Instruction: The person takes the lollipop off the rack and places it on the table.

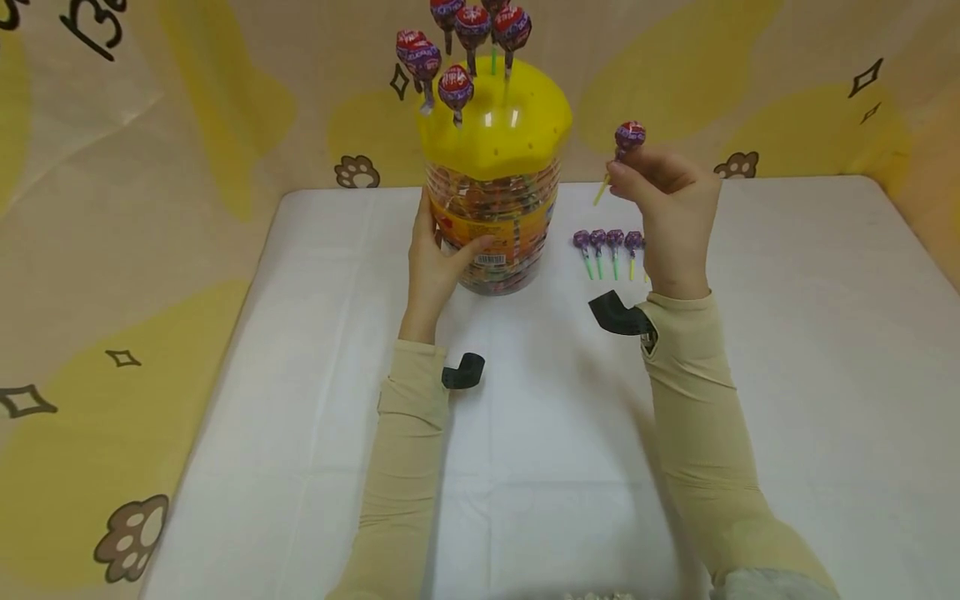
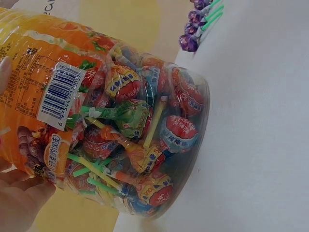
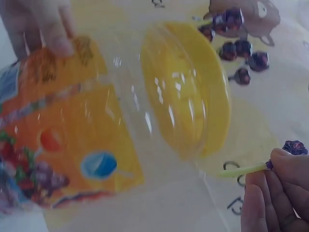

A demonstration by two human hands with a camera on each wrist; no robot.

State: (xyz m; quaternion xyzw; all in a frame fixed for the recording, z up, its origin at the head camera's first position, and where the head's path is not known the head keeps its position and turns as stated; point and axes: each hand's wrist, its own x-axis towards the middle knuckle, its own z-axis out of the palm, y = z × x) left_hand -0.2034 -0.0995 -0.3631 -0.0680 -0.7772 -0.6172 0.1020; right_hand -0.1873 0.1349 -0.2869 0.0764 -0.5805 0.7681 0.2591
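Observation:
A clear plastic jar with an orange label stands at the back of the table, wrapped lollipops visible through its lower wall. My left hand grips the jar from its left side, thumb across the front near the barcode. On top sits a domed yellow lid, with several purple-and-red lollipops standing in it by their sticks. To the right of the lid, my right hand pinches a purple-wrapped lollipop just below its head. Its yellow stick points down toward the jar side.
Several purple lollipops with green and yellow sticks lie in a row on the white tablecloth, right of the jar and partly behind my right wrist. A yellow-and-beige patterned backdrop rises behind the table and along its left side.

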